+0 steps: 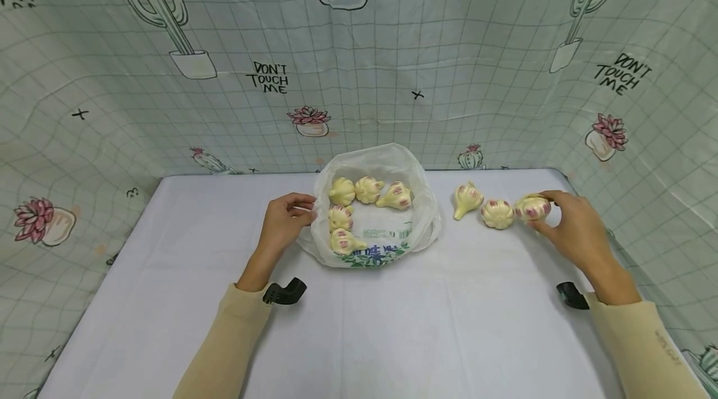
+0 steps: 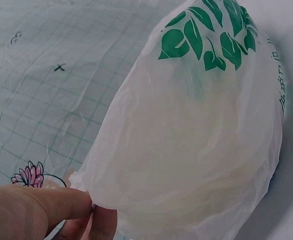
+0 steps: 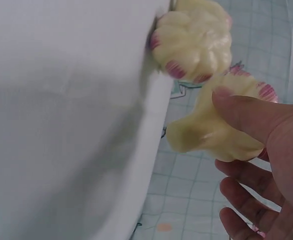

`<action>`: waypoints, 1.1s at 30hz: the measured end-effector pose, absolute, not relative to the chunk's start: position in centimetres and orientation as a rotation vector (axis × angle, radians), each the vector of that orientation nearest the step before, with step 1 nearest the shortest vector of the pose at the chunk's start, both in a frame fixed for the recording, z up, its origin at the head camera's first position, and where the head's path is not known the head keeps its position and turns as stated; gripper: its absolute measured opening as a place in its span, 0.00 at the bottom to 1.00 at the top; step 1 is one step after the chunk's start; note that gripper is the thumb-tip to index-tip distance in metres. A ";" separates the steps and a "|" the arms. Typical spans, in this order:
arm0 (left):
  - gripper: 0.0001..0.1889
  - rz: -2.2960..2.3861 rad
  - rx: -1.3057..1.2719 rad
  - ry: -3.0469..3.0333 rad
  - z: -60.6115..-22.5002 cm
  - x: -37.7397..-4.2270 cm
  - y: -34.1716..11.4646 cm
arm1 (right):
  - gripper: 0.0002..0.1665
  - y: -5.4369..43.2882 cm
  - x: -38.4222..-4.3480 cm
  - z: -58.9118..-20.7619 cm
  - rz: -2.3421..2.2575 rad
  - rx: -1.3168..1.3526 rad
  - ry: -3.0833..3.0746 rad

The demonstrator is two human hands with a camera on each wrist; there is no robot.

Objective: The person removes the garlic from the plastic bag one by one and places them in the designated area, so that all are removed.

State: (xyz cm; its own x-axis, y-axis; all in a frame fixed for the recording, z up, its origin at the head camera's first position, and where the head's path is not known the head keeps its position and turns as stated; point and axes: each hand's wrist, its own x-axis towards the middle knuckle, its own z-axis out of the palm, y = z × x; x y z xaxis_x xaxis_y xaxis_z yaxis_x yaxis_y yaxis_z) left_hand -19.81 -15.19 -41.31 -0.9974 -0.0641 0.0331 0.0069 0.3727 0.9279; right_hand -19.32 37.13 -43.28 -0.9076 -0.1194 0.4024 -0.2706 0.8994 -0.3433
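A white plastic bag (image 1: 427,224) with green leaf print stands open at the table's back middle. Several garlic bulbs (image 1: 368,189) lie inside it along the left and back. My left hand (image 1: 284,224) pinches the bag's left edge between thumb and fingers; the left wrist view shows the pinched plastic (image 2: 151,165) close up. To the right of the bag, my right hand (image 1: 580,234) grips a garlic bulb (image 1: 533,207) between thumb and fingers. In the right wrist view that bulb (image 3: 206,127) has its stem pointing left.
Two more garlic bulbs, one stem-down (image 1: 467,199) and one rounded (image 1: 497,214), lie between the bag and my right hand. A white cloth covers the table (image 1: 392,330). Behind it hangs a checked curtain (image 1: 370,100) with cactus drawings.
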 end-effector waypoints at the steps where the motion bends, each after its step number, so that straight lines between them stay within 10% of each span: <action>1: 0.14 -1.722 0.058 -2.554 -41.3 -19.9 -15.2 | 0.33 37.3 -19.4 -43.3 0.560 0.282 -2.693; 33: 0.14 -1.721 0.068 -2.557 -41.5 -19.8 -15.2 | 0.32 38.9 -22.2 -45.0 0.510 0.164 -2.912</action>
